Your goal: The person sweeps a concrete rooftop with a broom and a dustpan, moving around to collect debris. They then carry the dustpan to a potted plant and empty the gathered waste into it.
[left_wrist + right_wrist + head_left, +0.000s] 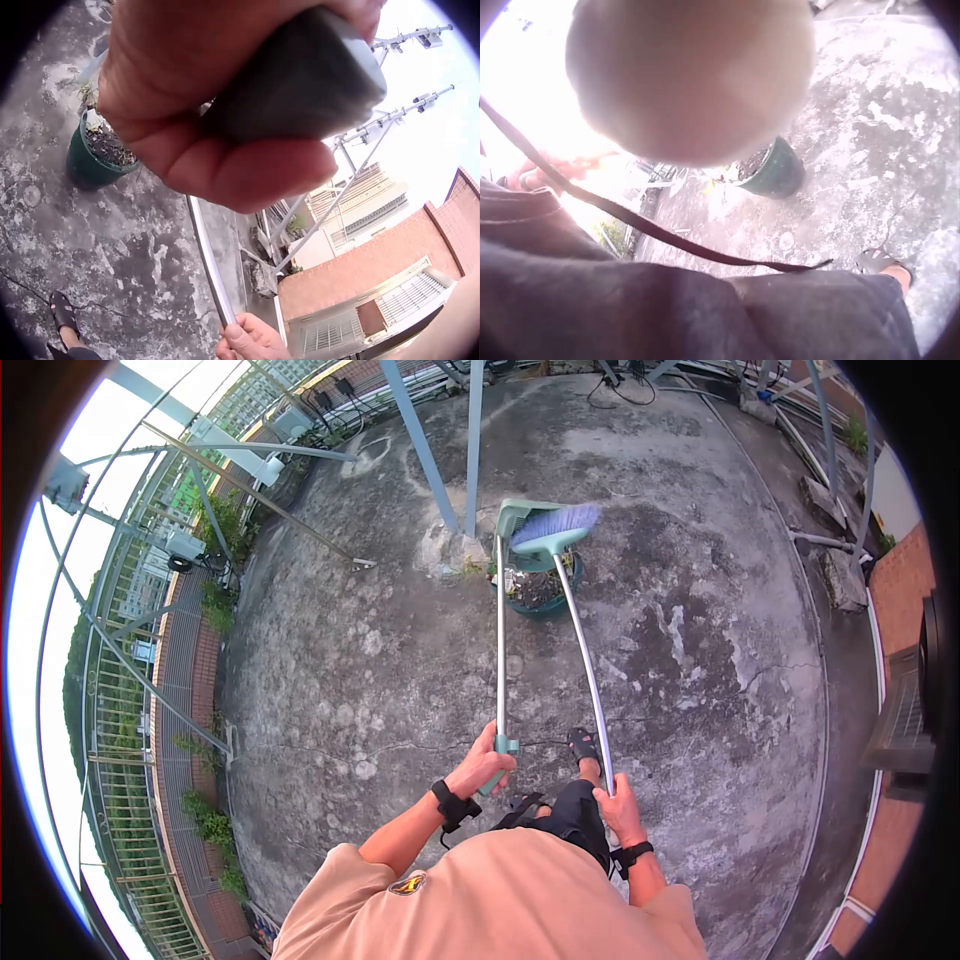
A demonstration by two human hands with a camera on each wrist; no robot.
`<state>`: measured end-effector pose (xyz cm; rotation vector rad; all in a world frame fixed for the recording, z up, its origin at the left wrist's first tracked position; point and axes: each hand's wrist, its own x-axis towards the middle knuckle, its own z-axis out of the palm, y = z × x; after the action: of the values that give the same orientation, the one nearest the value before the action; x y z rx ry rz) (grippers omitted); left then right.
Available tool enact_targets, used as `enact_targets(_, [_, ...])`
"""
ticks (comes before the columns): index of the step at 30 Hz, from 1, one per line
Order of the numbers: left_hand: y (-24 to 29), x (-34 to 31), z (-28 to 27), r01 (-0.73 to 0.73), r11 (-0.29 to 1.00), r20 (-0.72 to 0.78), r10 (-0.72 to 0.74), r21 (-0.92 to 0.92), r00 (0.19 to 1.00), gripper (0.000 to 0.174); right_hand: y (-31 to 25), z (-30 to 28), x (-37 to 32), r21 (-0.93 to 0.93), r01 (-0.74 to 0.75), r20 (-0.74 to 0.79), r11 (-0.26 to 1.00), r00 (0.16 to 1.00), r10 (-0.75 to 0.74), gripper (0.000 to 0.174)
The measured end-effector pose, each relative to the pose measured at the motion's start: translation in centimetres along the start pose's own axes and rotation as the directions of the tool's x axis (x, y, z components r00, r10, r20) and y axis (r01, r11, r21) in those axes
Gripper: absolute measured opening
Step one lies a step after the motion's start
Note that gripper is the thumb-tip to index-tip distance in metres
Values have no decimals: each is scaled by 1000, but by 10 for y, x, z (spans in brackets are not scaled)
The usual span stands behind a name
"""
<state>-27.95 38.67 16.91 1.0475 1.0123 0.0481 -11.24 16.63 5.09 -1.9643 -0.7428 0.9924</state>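
Note:
My left hand (478, 768) grips the green handle of a long-poled dustpan (512, 518). In the left wrist view its fingers curl round the dark end of that handle (300, 82). My right hand (622, 812) holds the pole of a broom (590, 660); in the right wrist view that hand (690, 82) is a blurred round shape. The purple bristles (560, 520) lie against the dustpan, above a round green pot (540, 605). Soil and litter (109, 146) show inside the pot, which stands on the ground.
The weathered concrete floor (330, 660) spreads around me. Metal struts (425, 450) rise from a concrete footing (445, 550) behind the pot. A railing (130, 760) with plants runs along the left, and a brick wall (905, 580) stands right. My sandalled foot (583, 745) is near the broom pole.

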Motion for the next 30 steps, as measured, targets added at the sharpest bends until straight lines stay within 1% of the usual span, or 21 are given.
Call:
enact_targets(1, [5,-3,1,18,1000,20,-18,-15,1000,61,-1,5,7,8,-6,-2,1000,1000,6,29])
enact_targets(3, [11,-8,2,14,1000,20,-13,-25,1000,57,0,17,23,-61,26,2,998,1000,-26,26])
enact_targets(4, [14,-9,0,3,999,18,-2,-40,1000,54,-3,22,31,-102,45,-1,994,999,-45,20])
enact_targets(5, [13,-8,-4,6,999,22,-5,-33,1000,54,2,28,36,-96,41,-6,994,999,-42,20])
enact_targets(7, [10,-7,-11,-12,999,6,13,-51,1000,49,10,38,48,-285,111,-28,952,992,-124,21])
enact_targets(8, [8,-7,-13,-13,998,-16,12,-62,1000,48,16,40,54,-349,111,-24,931,992,-127,21])
enact_targets(9, [8,-9,-14,-6,998,-15,5,-61,1000,48,17,39,57,-346,105,-22,932,992,-121,21])
enact_targets(11, [9,-12,-15,2,998,-54,-5,-61,999,48,19,30,64,-448,37,13,894,999,-35,20])
enact_targets(12, [8,-12,-16,-1,998,-51,-2,-63,999,48,21,26,64,-502,20,4,865,1000,-21,22])
enact_targets(13, [5,-12,-18,-24,998,-60,20,-66,998,49,23,23,66,-505,22,2,863,1000,-25,22])
enact_targets(15, [3,-12,-21,-48,996,-71,43,-76,997,49,28,14,66,-568,-13,-38,823,999,-11,23])
enact_targets(16, [4,-13,-23,-40,998,-82,35,-58,996,50,32,11,67,-564,-33,-89,825,996,-22,19])
enact_targets(18, [4,-12,-27,-33,999,-99,29,-41,995,50,30,-1,63,-548,-28,-85,836,996,-22,20])
enact_targets(19, [2,-10,-28,-40,998,-87,36,-46,996,54,28,-6,59,-528,-35,-88,848,996,-13,20])
enact_targets(20, [1,-9,-28,-48,998,-74,44,-51,996,59,34,-8,56,-494,1,-73,869,996,-43,21])
enact_targets(23, [-2,-5,-21,-49,997,-65,45,-54,997,62,45,-11,43,-541,10,-47,841,998,-42,21])
enact_targets(27, [-2,-2,-15,-27,998,-57,23,-59,998,60,16,-6,32,-527,-6,2,850,1000,9,21])
enact_targets(28, [-1,-3,-13,-33,997,-43,30,-67,999,58,8,-2,34,-518,24,23,855,1000,-13,20])
enact_targets(30, [5,-4,-7,-37,997,-27,35,-72,999,56,16,6,47,-514,24,12,858,1000,-21,19])
